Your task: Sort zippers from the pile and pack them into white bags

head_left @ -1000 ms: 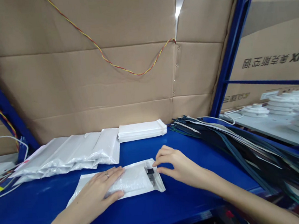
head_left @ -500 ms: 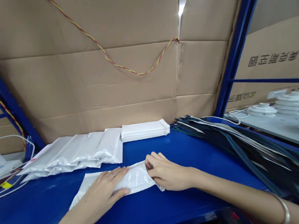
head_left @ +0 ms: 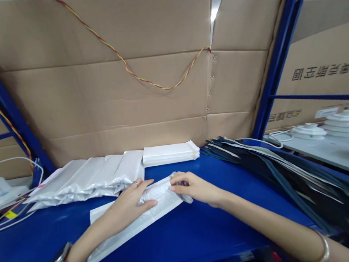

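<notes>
A white padded envelope (head_left: 134, 227) lies slanted across the blue tabletop, its right end raised and crumpled. My right hand (head_left: 192, 186) pinches that right end between thumb and fingers. Over the upper middle of the envelope is my left hand (head_left: 134, 200), with its fingers stretched out and thumb apart; it has a ring and a watch at the wrist. My left forearm hides part of the envelope. What the envelope contains cannot be seen.
Filled white envelopes (head_left: 89, 178) lie overlapping at the back left, beside a neat white stack (head_left: 170, 152). Dark strips (head_left: 267, 171) spread along the right. White cables and a plug (head_left: 1, 187) sit far left. A cardboard wall (head_left: 121, 95) closes the back.
The envelope has turned, its right end lifting up and away from me and its left end swinging nearer. My left hand has slid up along it; the right keeps its pinch.
</notes>
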Demonstrator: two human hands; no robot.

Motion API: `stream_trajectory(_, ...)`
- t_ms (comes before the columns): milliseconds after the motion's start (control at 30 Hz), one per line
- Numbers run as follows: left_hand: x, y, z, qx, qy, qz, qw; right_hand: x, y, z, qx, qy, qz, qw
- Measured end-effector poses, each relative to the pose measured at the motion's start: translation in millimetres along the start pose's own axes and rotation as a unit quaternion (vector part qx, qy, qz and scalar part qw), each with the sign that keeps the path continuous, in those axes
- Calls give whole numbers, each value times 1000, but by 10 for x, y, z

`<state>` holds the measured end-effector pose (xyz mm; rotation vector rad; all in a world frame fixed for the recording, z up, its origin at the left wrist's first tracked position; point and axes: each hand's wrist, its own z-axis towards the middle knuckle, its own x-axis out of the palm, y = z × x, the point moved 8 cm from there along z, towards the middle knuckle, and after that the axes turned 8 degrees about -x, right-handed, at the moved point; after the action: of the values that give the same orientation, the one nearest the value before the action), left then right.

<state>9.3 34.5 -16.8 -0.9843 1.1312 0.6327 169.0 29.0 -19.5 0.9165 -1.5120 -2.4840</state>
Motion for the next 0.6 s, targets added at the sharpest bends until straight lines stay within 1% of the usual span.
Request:
stream_trajectory(67, -96, -28, 17, 0, -17, -18, 1000, -27, 63, 69, 6, -23, 52, 998)
stream_trajectory(200, -308, -154, 59, 12, -32, -73, 997, -174, 283, 233, -41, -82, 72, 993)
stream_trajectory(233, -340, -187, 66, 17, -24, -97, 995, -196, 315, 267, -44, -86, 78, 992)
stream_trajectory(300, -354, -233, 76, 16, 19, -170, 985, -213, 345, 320, -37, -81, 98, 991)
stream_trajectory(367, -334, -249, 88, -4, 64, -261, 963, -216, 357, 354, -27, -69, 117, 990)
stream_trajectory(400, -320, -251, 99, -19, 77, -304, 949, -212, 362, 368, -25, -60, 122, 990)
stream_trajectory(467, -281, -251, 140, -50, 84, -385, 918, -200, 369, 399, -28, -38, 121, 992)
stream_trajectory(567, -131, -276, 226, -90, 99, -506, 852, -198, 336, 459, -34, -18, 76, 996)
stream_trajectory(600, -100, -272, 258, -97, 84, -543, 830, -211, 316, 480, -36, -22, 46, 998)
